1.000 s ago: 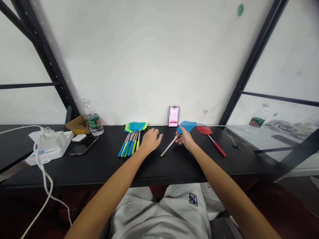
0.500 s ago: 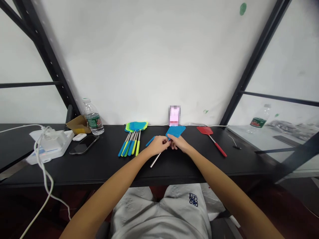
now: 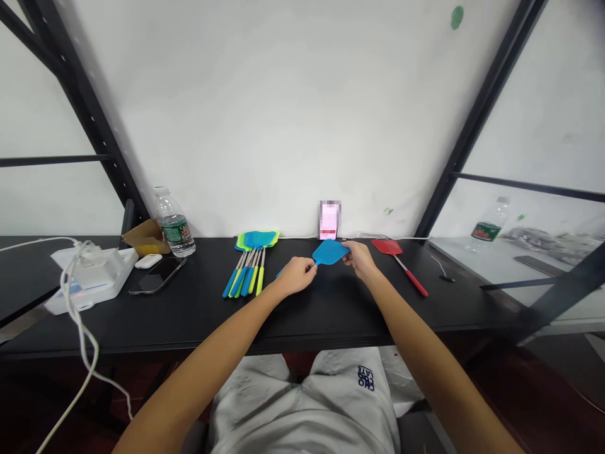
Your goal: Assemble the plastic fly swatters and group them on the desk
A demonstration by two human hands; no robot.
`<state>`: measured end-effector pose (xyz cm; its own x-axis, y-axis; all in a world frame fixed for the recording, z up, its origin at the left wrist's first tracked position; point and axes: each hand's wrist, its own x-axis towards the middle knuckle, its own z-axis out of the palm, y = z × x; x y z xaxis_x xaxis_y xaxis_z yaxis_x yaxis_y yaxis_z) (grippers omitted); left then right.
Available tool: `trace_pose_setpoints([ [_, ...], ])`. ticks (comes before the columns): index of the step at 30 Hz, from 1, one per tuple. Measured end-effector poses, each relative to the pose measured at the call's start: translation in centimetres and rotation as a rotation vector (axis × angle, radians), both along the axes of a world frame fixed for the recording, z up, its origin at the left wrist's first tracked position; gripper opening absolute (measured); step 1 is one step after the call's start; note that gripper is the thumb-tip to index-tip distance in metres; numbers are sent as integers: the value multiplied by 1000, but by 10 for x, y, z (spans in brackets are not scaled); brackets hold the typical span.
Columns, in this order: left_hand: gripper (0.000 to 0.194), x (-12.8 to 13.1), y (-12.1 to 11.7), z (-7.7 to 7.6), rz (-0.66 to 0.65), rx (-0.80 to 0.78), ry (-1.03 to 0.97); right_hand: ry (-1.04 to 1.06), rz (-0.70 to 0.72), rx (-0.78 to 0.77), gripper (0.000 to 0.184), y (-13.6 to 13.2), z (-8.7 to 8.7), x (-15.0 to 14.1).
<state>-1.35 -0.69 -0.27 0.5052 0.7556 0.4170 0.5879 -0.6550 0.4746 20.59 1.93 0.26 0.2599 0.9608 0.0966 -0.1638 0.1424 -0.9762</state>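
Observation:
A blue fly swatter [image 3: 331,252] is held between my hands over the black desk. My left hand [image 3: 297,275] is closed on its neck, where the head narrows. At the head's right edge, my right hand [image 3: 360,258] pinches the mesh. Part of a blue handle shows behind my left hand; the rod is hidden. To the left lies a fanned pile of blue, green and yellow fly swatters [image 3: 258,239], handles toward me. On the right is a red fly swatter [image 3: 388,247] with its handle slanting toward me.
A phone with a blurred pink screen [image 3: 329,221] stands against the wall. At left are a water bottle [image 3: 174,224], an open cardboard box [image 3: 147,236], a dark phone [image 3: 158,275] and a white power strip [image 3: 111,290] with cables. A short black cable piece [image 3: 447,278] lies at right.
My right hand has moved right, from the swatter's neck to the head's outer edge. The blue head has swung level, and the metal rod that stuck out toward me is out of sight.

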Motion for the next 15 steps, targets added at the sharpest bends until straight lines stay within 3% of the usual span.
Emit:
trace_pose_setpoints([
  [2,30,0,-1,0,-21,5,13,11,1,-33,5,1,0,3],
  [8,29,0,-4,2,-47,18,67,-99,-24,-66,27,5,-4,9],
  [15,30,-1,-3,1,-104,24,63,-388,-66,-28,20,5,-8,10],
])
